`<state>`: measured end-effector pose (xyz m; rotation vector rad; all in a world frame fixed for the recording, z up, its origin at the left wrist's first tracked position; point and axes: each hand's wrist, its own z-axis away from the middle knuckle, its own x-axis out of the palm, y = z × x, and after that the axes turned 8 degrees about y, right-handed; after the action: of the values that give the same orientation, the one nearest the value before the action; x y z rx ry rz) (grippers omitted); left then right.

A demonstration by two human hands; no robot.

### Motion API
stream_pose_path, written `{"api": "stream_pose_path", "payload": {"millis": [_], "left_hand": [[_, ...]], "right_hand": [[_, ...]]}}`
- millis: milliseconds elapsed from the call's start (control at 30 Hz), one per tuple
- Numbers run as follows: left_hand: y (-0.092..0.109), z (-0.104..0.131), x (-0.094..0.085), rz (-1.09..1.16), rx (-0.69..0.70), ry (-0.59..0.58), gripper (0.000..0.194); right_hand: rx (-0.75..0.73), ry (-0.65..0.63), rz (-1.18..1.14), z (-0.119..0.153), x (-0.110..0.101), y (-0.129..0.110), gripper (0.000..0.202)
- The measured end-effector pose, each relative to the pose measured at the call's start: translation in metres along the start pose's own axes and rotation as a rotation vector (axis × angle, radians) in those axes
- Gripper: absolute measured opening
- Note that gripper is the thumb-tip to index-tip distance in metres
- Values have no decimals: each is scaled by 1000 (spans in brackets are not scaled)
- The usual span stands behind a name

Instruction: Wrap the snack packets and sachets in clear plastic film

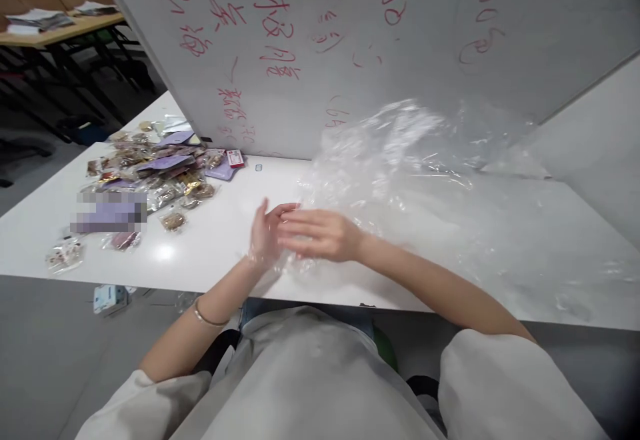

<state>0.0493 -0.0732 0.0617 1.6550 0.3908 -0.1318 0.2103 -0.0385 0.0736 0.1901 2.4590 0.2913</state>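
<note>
Over the white table, my left hand is raised with its thumb and fingers apart, slightly smeared by motion. Thin clear plastic lies around its wrist and palm. My right hand reaches across from the right, fingers stretched out and overlapping the left fingers in view; whether they touch I cannot tell. A large crumpled sheet or bag of clear plastic spreads from beside my hands over the table's right side and up against the whiteboard. No firm grip on the plastic shows in either hand.
Small clear-wrapped packets and purple pouches are heaped at the left of the white table. A red-and-white box lies by the whiteboard, which stands along the back. A blue-and-white pack is below the table edge.
</note>
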Motion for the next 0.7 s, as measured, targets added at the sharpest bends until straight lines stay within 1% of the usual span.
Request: {"api": "stream_pose_path", "payload": {"millis": [33, 67, 100, 133, 167, 200, 233, 267, 333, 367, 400, 433, 467, 500, 533, 567, 600, 633, 700], "left_hand": [[-8, -1, -20, 119, -75, -41, 80], [-16, -1, -36, 272, -188, -105, 80], [-25, 0, -48, 418, -320, -179, 75], [-33, 1, -55, 516, -444, -240, 69], [-39, 2, -58, 538, -533, -260, 64], [-43, 4, -58, 467, -565, -221, 62], [-45, 7, -55, 344, -536, -123, 65], [-45, 10, -52, 199, -448, 14, 70], [-38, 17, -44, -62, -183, 278, 73], [-33, 21, -42, -152, -52, 366, 69], [-28, 24, -41, -208, 50, 414, 64], [-24, 26, -41, -240, 111, 432, 59], [-21, 27, -41, -264, 125, 429, 54], [-19, 28, -43, -285, 107, 408, 49], [-20, 27, -44, -303, 73, 374, 43], [-22, 26, -46, -308, 32, 333, 35], [-25, 25, -48, -290, -11, 295, 27], [-29, 24, -50, -236, -57, 266, 20], [-36, 25, -54, 6, -156, 217, 14]], "right_hand": [[-68, 3, -21, 6, 13, -12, 28], [-133, 3, -30, 12, 24, -21, 29], [-201, -9, -33, 17, 31, -28, 31], [-267, -32, -31, 22, 37, -34, 31], [-321, -66, -25, 25, 42, -38, 31], [-356, -105, -12, 26, 45, -42, 29], [-367, -133, 9, 27, 48, -45, 27], [-360, -142, 41, 26, 51, -48, 24], [-317, -88, 116, 23, 54, -56, 17], [-284, -38, 153, 20, 54, -60, 14], [-244, 14, 185, 18, 54, -64, 11], [-202, 55, 204, 15, 52, -69, 9], [-165, 75, 195, 13, 48, -73, 9], [-129, 70, 150, 12, 43, -77, 11], [-80, 39, 71, 11, 37, -80, 15], [7, 5, -31, 11, 29, -81, 18], [143, -17, -132, 11, 22, -80, 21], [331, -28, -210, 11, 14, -76, 22], [818, -44, -276, 13, 5, -61, 27]]}}
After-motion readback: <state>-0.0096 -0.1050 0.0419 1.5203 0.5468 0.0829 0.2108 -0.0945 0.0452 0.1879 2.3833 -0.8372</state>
